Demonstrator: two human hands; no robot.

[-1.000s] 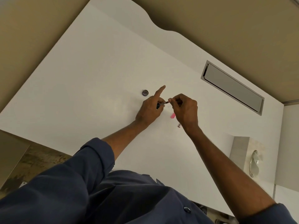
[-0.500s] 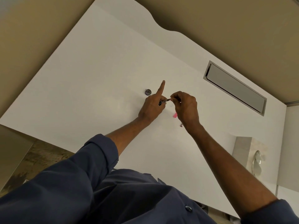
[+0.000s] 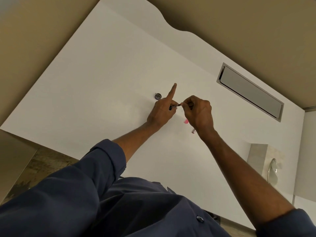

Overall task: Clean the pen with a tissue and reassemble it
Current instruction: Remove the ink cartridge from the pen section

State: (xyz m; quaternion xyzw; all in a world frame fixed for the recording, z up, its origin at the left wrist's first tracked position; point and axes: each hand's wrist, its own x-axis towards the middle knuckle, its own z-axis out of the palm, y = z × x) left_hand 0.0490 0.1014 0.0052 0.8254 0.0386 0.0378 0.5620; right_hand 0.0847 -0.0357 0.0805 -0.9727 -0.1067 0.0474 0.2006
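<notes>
Over the middle of the white table [image 3: 102, 82], my left hand [image 3: 162, 112] grips a dark pen part [image 3: 174, 106], its index finger pointing straight out. My right hand [image 3: 198, 113] pinches the other end of that thin part with thumb and fingertips. A pink pen piece [image 3: 186, 121] and a small silver piece [image 3: 193, 131] lie on the table beside my right wrist. A small round metal ring [image 3: 158, 96] sits just left of my left index finger. No tissue is in either hand.
A tissue box [image 3: 263, 158] with a tissue sticking out stands at the right edge of the table. A metal cable flap [image 3: 249, 91] is set into the tabletop at the far right. Brown floor lies beyond the table edges.
My left index finger has straightened and lifted. Both hands have stayed together on the pen part, drifting slightly.
</notes>
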